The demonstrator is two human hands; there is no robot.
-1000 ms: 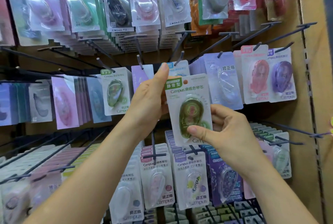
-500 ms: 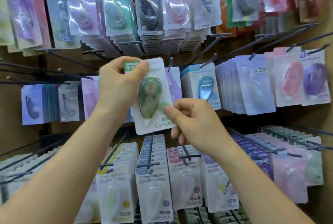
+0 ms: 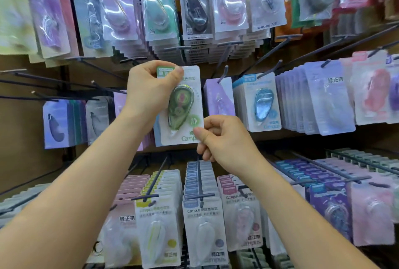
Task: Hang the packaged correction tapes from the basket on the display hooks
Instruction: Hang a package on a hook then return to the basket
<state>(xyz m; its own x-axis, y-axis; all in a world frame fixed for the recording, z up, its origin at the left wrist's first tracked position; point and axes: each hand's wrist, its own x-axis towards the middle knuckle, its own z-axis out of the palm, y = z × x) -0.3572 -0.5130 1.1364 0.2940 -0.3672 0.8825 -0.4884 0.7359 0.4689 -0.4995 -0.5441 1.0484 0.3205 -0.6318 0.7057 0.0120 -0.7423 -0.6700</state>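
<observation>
I hold a green correction tape package point(image 3: 181, 106) upright in front of the middle row of the display. My left hand point(image 3: 149, 91) pinches its top left corner over the green label. My right hand point(image 3: 224, 139) pinches its bottom right corner between thumb and curled fingers. The card covers the hook behind it, so I cannot tell whether it hangs on one. A purple package point(image 3: 219, 98) and a blue one point(image 3: 262, 102) hang on hooks just to the right. The basket is out of view.
Rows of packaged tapes fill the wall above point(image 3: 194, 9) and below point(image 3: 200, 225). Long dark bare hooks point(image 3: 64, 87) jut out at the left of the middle row. More bare hooks point(image 3: 323, 50) stick out at the upper right.
Both hands have carried the green package leftward past the blue one, to the spot left of the purple package. The grips on its corners stay the same.
</observation>
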